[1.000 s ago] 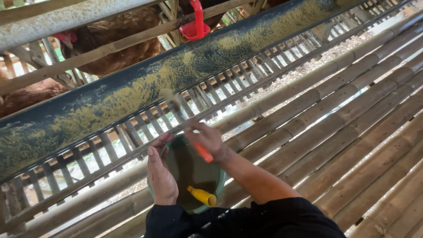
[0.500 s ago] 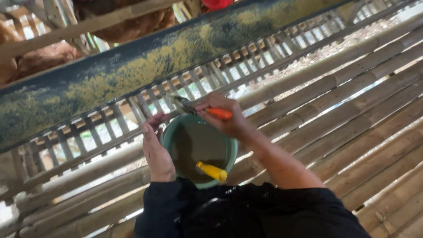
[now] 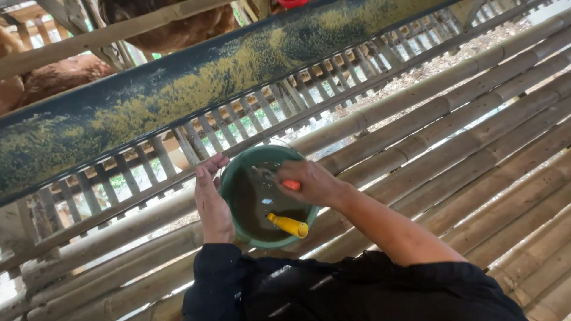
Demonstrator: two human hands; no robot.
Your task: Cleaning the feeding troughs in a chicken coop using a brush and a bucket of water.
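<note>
The left hand [image 3: 213, 205] lies flat against the side of the green bowl [image 3: 238, 178] to keep it steady on the bamboo floor [image 3: 476, 154]. The right hand [image 3: 312, 181] grips an orange-handled tool [image 3: 290, 185] over the bowl. A yellow tool [image 3: 288, 224] rests inside.

A long feed trough [image 3: 196, 89] runs across the top, from low on the left to high on the right. It is dark on the edge and full of yellow-green feed. Behind it stand brown chickens [image 3: 65, 74], up in the left corner. A wooden rail [image 3: 107, 35] crosses in front of them. Under the trough is a row of thin wooden slats [image 3: 178, 148] with light showing through the gaps. Thick bamboo poles [image 3: 476, 131] lie side by side and make the floor.
</note>
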